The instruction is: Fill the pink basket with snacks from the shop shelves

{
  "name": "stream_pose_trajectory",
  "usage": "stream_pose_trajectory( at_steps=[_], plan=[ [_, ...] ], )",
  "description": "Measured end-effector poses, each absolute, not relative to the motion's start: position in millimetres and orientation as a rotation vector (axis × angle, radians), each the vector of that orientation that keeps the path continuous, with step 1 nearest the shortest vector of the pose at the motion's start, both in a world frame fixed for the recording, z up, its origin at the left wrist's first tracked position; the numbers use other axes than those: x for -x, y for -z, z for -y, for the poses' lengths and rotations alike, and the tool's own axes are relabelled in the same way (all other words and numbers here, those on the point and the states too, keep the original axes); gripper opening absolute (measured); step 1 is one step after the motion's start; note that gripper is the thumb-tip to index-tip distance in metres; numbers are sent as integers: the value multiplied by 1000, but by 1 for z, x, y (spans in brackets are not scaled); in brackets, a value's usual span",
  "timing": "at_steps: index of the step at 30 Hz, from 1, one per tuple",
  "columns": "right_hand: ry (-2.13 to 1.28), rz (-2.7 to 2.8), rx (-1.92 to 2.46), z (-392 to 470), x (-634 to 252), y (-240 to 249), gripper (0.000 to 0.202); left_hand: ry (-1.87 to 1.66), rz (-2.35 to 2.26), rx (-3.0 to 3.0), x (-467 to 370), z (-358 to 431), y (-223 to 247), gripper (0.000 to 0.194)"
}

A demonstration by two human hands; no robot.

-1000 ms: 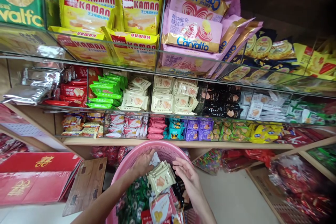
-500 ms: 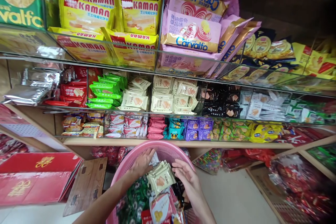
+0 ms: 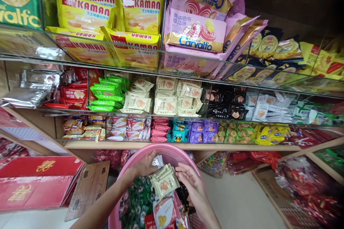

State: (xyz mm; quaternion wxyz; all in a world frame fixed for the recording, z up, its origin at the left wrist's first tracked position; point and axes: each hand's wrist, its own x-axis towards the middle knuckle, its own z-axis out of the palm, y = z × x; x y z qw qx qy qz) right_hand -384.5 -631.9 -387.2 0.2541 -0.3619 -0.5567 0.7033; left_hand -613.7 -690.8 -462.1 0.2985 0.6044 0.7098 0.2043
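Both hands are inside a pink plastic basket (image 3: 124, 174). My left hand (image 3: 145, 164) is at its far left side, fingers stretched out beside a small white packet (image 3: 158, 162); I cannot tell whether they touch it. My right hand (image 3: 190, 178) is open on the right, its fingers apart and close to a pile of cream snack packets (image 3: 165, 182). Below that pile lie a white-and-pink biscuit packet (image 3: 165, 212) and a red packet (image 3: 150, 221). Green wrapped sweets (image 3: 138, 204) fill the left of the basket. Black packets are partly hidden by my right hand.
Glass-fronted shelves hold yellow wafer packs (image 3: 86, 14), purple cookie packs (image 3: 195, 30), more cream packets (image 3: 166, 105) and black packets (image 3: 228, 105). Left of the basket are a red box (image 3: 37, 182) and a wooden board (image 3: 88, 189). Bagged red goods (image 3: 306, 182) sit right.
My left hand has shifted slightly left, baring more of the small white packet. My right hand and the packets have hardly moved.
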Motion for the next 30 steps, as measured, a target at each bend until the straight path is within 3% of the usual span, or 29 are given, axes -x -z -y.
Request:
stream_pose_trajectory(
  at_steps=[5, 18, 23, 27, 30],
  plan=[
    [-1902, 1528, 973, 631, 385, 390, 42, -518, -1915, -1535, 614, 693, 460, 46],
    [-1691, 1549, 882, 609, 371, 383, 39, -409, -2045, -1511, 600, 697, 465, 51],
    [-1304, 1569, 991, 537, 324, 352, 47, -562, -2131, -1678, 606, 693, 478, 47],
    [-660, 1634, 1110, 457, 287, 306, 44, -724, -2119, -1899, 613, 687, 479, 40],
    [-404, 1610, 1162, 406, 275, 269, 50, -935, -2202, -1939, 608, 681, 468, 44]
  ],
)
